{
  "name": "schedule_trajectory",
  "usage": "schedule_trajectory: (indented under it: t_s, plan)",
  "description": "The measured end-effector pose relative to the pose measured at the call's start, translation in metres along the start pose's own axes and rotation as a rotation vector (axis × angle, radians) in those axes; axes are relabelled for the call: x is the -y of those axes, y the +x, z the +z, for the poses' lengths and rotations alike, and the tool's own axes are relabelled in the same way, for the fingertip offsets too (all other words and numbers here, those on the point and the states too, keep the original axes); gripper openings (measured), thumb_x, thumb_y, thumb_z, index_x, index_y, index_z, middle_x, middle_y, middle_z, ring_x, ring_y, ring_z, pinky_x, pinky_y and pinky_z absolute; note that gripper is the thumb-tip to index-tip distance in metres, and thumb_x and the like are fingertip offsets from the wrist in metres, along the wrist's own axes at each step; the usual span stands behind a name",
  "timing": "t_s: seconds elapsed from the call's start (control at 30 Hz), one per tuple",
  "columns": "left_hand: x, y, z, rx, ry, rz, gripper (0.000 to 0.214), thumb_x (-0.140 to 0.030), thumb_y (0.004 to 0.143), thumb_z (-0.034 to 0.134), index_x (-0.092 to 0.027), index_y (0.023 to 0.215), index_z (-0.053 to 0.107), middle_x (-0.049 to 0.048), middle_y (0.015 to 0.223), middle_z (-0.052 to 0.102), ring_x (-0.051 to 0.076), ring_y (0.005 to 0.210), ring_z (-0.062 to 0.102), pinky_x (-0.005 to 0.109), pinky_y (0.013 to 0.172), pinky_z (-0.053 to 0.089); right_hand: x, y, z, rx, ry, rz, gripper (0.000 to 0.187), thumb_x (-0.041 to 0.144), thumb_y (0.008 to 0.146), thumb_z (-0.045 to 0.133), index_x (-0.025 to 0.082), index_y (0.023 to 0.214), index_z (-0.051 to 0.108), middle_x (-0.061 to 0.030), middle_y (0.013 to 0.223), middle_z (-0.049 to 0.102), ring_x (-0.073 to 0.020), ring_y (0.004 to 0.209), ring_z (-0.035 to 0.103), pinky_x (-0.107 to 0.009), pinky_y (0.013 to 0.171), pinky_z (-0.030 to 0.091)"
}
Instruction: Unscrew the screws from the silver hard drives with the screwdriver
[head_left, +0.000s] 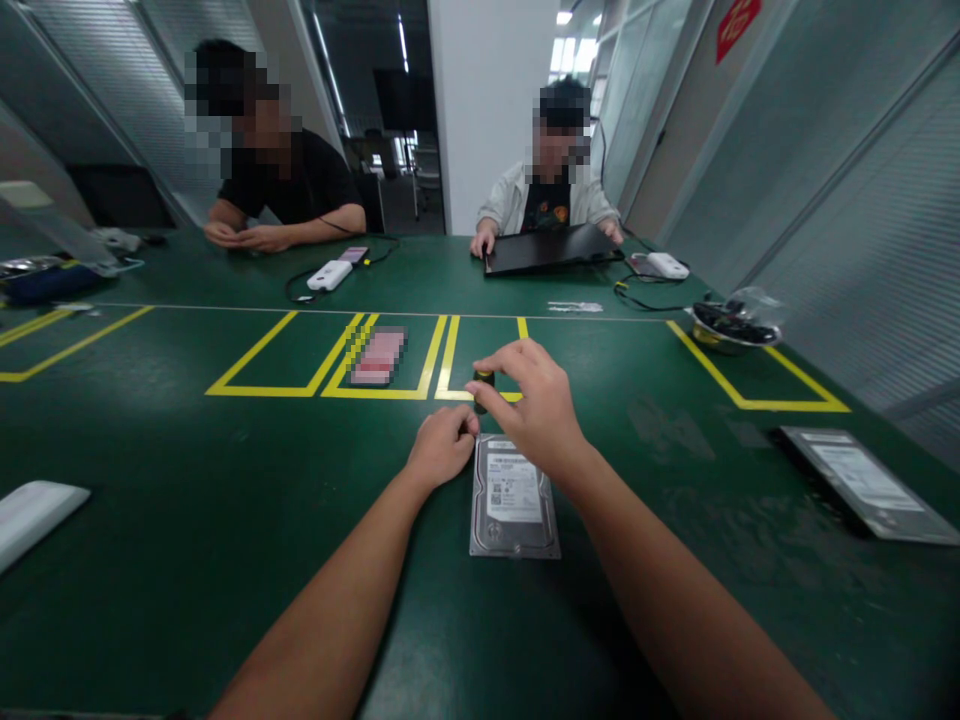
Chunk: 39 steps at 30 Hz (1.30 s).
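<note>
A silver hard drive [514,500] with a white label lies flat on the green table in front of me. My right hand [536,395] is above its far end, thumb and fingers pinching a short black-and-yellow screwdriver handle [484,380] held roughly upright. The screwdriver's lower end is hidden around my fingers. My left hand [444,445] rests at the drive's far left corner with its fingers curled closed. What those fingertips grip, if anything, cannot be made out.
Another hard drive [862,480] lies at the right. A metal bowl [735,335] of dark parts stands behind it. Yellow tape [262,391] marks boxes on the table; a phone [379,357] lies in one. Two people sit opposite, one holding a dark panel [551,250].
</note>
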<state>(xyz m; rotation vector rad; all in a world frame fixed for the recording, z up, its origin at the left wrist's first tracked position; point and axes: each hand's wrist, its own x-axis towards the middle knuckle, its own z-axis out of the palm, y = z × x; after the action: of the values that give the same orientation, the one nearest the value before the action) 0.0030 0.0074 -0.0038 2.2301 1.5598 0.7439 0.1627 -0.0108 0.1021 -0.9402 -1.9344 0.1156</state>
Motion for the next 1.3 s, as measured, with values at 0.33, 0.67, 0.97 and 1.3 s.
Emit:
schedule_trajectory:
  t_s: [0.33,0.67,0.97,1.3]
  plan:
    - [0.0012,0.0011,0.0017,0.0,0.008,0.0,0.012,-0.012,0.076,0.052,-0.019,0.079,0.06,0.0025,0.083,0.067,0.019,0.078,0.059,0.029,0.069,0.041,-0.0001,-0.0003,-0.0001,0.041,0.051,-0.014,0.014,0.025,0.084,0.061,0.021,0.098,0.063,-0.0051,0.101,0.065,-0.0192,0.098,0.058,-0.036,0.088,0.044]
    - [0.0012,0.0009,0.0009,0.011,0.032,-0.012,0.009,-0.013,0.076,0.053,-0.019,0.075,0.058,0.002,0.078,0.065,0.019,0.074,0.057,0.029,0.066,0.04,-0.0007,0.0001,-0.0014,0.016,-0.003,-0.041,0.013,0.018,0.085,0.056,0.021,0.095,0.063,-0.0041,0.094,0.066,-0.0189,0.091,0.057,-0.035,0.084,0.043]
    - [0.0013,0.0011,0.0018,-0.008,0.006,0.001,0.009,-0.013,0.076,0.052,-0.019,0.077,0.059,0.0023,0.081,0.067,0.019,0.075,0.059,0.029,0.065,0.04,-0.0015,-0.0016,-0.0004,0.039,0.022,-0.017,0.014,0.028,0.085,0.063,0.021,0.096,0.064,-0.0052,0.096,0.063,-0.019,0.094,0.056,-0.035,0.085,0.044]
    - [0.0031,0.0,0.003,-0.032,-0.027,0.029,0.009,-0.013,0.077,0.052,-0.019,0.075,0.058,0.0016,0.077,0.065,0.018,0.072,0.057,0.029,0.064,0.038,-0.001,-0.0005,-0.0009,0.066,0.014,-0.049,0.016,0.017,0.087,0.052,0.021,0.099,0.063,-0.0041,0.101,0.068,-0.0189,0.097,0.058,-0.036,0.089,0.043]
